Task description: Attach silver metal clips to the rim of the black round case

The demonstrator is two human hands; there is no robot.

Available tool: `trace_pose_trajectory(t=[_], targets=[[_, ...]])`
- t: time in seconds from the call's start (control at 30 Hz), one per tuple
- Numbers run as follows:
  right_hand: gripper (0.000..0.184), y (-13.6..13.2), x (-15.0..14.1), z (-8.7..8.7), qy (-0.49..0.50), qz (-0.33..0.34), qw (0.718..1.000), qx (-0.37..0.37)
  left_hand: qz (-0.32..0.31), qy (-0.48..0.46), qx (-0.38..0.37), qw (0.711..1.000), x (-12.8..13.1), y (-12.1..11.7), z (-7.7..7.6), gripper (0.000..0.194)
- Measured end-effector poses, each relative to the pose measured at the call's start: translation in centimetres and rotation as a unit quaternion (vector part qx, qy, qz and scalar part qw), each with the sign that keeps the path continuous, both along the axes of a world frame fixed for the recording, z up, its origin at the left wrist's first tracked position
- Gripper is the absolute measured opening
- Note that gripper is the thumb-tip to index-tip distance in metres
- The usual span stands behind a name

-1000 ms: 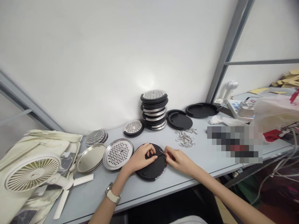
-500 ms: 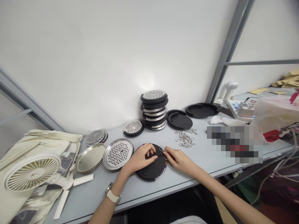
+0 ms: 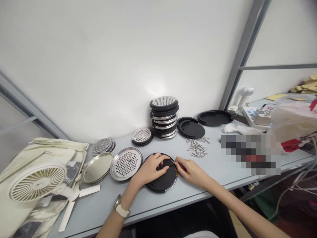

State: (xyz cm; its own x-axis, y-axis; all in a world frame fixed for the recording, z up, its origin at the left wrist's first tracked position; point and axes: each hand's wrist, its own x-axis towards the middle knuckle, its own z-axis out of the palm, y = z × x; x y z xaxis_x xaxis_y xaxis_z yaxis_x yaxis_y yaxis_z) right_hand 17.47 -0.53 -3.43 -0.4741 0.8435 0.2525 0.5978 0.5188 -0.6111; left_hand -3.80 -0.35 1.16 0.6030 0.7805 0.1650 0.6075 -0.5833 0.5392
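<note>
A black round disc (image 3: 160, 182) lies on the table, with a shiny, partly coloured rim showing along its right and front edge. My left hand (image 3: 151, 168) rests over its left side, thumb and bent fingers pressed on the disc and holding it. At the disc's upper right edge, my right hand (image 3: 189, 170) pinches a looped wire clip (image 3: 172, 160); part of the clip is hidden by the fingers. A loose pile of similar wire clips (image 3: 197, 148) lies beyond my right hand. Left of the disc is a metal grater plate (image 3: 126, 164) in a round rim.
Behind stands a stack of black and metal discs (image 3: 163, 117), beside a perforated disc (image 3: 142, 136). Black trays (image 3: 192, 128) lie further right. On the left are plain metal plates (image 3: 97, 168), small grater discs (image 3: 102, 146) and a white fan (image 3: 38, 182). A plastic bag (image 3: 292, 115) sits right.
The left fingers have shifted slightly on the disc, and the wire clip sits at a slightly different angle near its edge. The whole view has moved a little.
</note>
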Motion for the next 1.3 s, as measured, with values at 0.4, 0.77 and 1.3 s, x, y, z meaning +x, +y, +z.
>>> trace_pose_trajectory(t=[0.4, 0.77, 1.3], targets=[[0.024, -0.2, 0.2, 0.0, 0.01, 0.003, 1.0, -0.002, -0.039, 0.037, 0.055, 0.997, 2.1, 2.0, -0.3, 0.009], [0.023, -0.2, 0.1, 0.2, 0.01, 0.003, 1.0, 0.003, -0.04, 0.02, 0.061, 0.997, 2.0, 1.4, -0.3, 0.01], [0.026, -0.1, 0.1, -0.1, 0.002, 0.002, 1.0, 0.003, -0.032, 0.007, 0.061, 0.998, 1.9, 1.5, -0.3, 0.009]])
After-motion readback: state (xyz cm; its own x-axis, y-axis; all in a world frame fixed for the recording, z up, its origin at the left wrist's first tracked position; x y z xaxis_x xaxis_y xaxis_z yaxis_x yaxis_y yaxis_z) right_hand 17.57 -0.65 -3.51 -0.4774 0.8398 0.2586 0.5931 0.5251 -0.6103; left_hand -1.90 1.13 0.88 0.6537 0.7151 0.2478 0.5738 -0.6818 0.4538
